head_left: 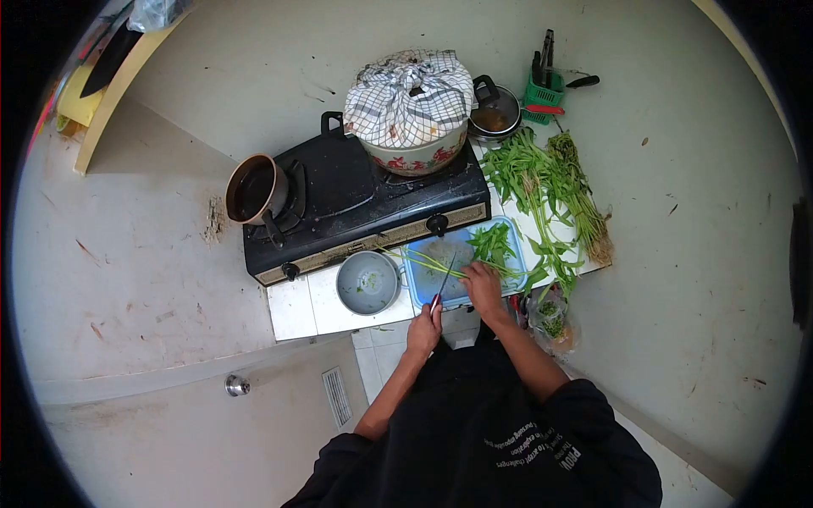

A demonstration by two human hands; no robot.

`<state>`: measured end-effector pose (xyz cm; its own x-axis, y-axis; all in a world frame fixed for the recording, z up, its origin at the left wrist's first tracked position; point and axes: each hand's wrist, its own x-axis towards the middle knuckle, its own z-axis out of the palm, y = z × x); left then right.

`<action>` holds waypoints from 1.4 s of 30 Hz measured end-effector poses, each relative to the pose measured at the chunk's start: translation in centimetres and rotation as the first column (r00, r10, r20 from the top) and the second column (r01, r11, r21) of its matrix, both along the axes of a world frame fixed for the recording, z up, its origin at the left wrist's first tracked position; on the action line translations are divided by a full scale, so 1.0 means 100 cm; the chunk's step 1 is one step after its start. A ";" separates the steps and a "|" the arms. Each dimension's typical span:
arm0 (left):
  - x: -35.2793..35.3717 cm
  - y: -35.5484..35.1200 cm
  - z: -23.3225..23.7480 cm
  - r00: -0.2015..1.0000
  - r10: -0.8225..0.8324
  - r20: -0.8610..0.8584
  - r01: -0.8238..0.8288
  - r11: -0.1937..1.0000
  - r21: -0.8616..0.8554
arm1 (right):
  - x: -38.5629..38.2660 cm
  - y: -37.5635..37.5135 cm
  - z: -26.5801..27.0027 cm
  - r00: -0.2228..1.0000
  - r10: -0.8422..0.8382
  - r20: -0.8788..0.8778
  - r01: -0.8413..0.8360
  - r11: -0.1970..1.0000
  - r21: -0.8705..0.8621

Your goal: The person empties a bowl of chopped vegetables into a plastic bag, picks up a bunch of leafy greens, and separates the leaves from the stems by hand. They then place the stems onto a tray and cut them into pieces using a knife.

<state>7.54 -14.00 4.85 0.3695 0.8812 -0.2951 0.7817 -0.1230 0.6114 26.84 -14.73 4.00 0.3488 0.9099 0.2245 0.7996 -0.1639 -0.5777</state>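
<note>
My left hand (423,329) is closed round the red-and-dark handle of a knife (448,275), its blade pointing up and away across the green stems. My right hand (483,286) is closed on a bunch of water spinach stems (423,262), which stick out to the left past the blade. Under both lies a blue-rimmed tray (410,284) with a pale, wet-looking middle. Picked leaves (493,243) are heaped at its upper right. Left of the tray stands a grey pot (368,283) with a few green bits inside.
Behind is a black two-burner stove (339,182) with a small saucepan (257,190) and a large cloth-covered pot (411,157). More water spinach (529,173) lies at right, near a lidded pan (495,114) and a green utensil basket (543,91). A plastic bag (552,320) hangs below the counter.
</note>
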 end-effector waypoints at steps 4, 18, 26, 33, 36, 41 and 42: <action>-0.003 0.000 0.000 0.999 0.004 -0.050 -0.004 1.000 0.000 | -0.004 0.003 -0.015 1.000 0.026 0.001 -0.026 0.999 -0.026; 0.019 0.013 -0.007 0.999 0.011 -0.038 -0.009 0.999 0.050 | 0.001 0.001 -0.016 0.998 0.060 -0.004 -0.060 0.998 0.030; -0.017 -0.018 0.002 0.998 -0.002 -0.068 0.002 1.000 -0.011 | 0.005 -0.006 -0.019 0.996 0.056 0.074 -0.058 0.998 0.024; -0.019 -0.017 0.019 0.989 -0.014 0.144 0.010 1.000 0.028 | 0.053 -0.030 -0.014 0.979 0.050 0.197 -0.042 0.998 -0.046; -0.022 -0.021 0.034 0.979 0.029 0.199 -0.033 0.999 0.018 | 0.062 -0.032 -0.010 0.984 -0.018 0.180 0.023 0.999 -0.030; -0.035 -0.022 0.033 0.980 0.116 0.163 -0.107 0.992 -0.060 | 0.027 -0.004 0.004 0.999 0.039 0.035 -0.040 0.998 0.048; -0.037 -0.022 0.035 0.974 0.133 0.182 -0.124 0.990 -0.061 | 0.014 0.007 0.001 0.997 0.082 0.013 -0.082 0.995 0.056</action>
<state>3.89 -16.17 8.39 0.3065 0.9110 -0.2759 0.6620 0.0043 0.7495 28.28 -14.05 4.07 0.2706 0.9212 0.2796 0.8152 -0.0648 -0.5755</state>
